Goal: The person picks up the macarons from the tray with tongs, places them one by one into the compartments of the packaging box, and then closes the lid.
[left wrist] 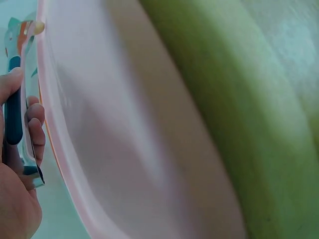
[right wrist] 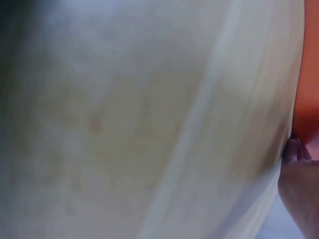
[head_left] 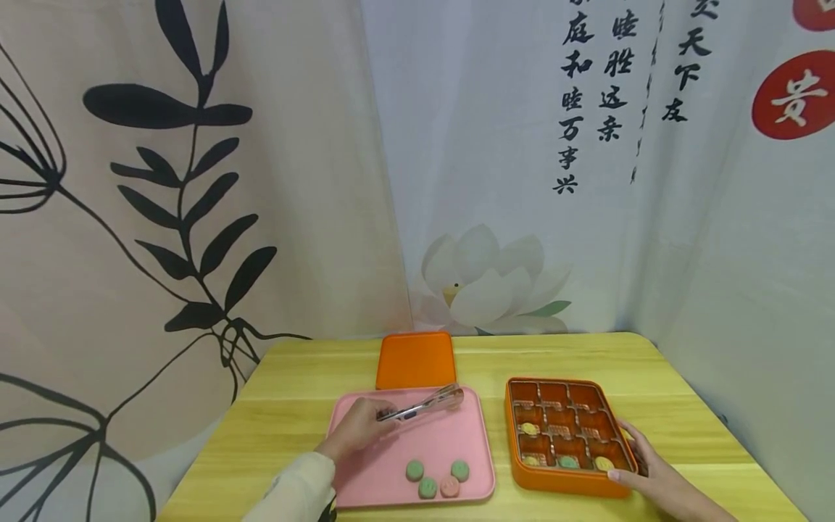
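Observation:
My left hand grips metal tongs with dark handles above the pink tray. At the tongs' far tips a small pale yellow piece shows in the left wrist view; whether it is pinched I cannot tell. Several small round moulded pieces lie at the tray's front: green ones and a pink one. My right hand holds the right side of an orange box, thumb at its front corner. Its clear compartments hold yellow pieces and a green one, mostly in the front row.
An orange lid-like panel lies behind the tray, touching or nearly touching its back edge. Tray and box stand side by side on a wood-grain table, a narrow gap between them. Printed curtains hang behind the table.

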The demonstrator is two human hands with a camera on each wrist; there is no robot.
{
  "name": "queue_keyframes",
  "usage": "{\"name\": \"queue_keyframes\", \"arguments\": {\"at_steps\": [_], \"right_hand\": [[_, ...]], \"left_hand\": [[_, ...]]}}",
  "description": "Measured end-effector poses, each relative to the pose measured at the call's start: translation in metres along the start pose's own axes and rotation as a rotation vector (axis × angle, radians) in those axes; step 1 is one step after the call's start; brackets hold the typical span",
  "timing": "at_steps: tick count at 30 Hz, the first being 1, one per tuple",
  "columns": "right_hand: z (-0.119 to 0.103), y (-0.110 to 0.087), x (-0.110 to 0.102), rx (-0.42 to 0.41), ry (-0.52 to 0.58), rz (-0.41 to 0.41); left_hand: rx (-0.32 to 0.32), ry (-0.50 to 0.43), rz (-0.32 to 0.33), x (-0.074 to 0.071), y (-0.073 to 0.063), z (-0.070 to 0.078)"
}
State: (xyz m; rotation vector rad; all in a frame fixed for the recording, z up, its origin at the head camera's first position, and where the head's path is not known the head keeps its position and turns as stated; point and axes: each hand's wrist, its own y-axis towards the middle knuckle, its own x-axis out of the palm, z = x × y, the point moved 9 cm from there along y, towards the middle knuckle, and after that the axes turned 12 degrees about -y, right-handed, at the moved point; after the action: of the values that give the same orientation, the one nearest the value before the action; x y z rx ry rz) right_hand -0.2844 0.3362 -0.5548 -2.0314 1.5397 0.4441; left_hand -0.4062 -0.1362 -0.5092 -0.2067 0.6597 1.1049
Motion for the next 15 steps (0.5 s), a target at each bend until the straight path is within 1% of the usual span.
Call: {"name": "queue_keyframes", "arguments": {"at_steps": [3,7,11,15], "right_hand": [[0.0,0.001,0.0,-0.006,-0.001,0.001],[0.0,0.002,-0.001,-0.013,-0.008,0.0],[0.001,0.002,-0.001,-0.011,-0.013,0.001],[0.001,0.002,-0.001,0.012,-0.019,-0.004]], "left_hand": [[-0.002,-0.005,0.002,-0.002,0.001,0.001],[0.021,-0.004,0.003,-0.002,0.003,0.004],[0.059,-0.014,0.001,-0.002,0.005,0.009],[0.074,-0.028,-0.003,-0.001,0.007,0.015]]}}
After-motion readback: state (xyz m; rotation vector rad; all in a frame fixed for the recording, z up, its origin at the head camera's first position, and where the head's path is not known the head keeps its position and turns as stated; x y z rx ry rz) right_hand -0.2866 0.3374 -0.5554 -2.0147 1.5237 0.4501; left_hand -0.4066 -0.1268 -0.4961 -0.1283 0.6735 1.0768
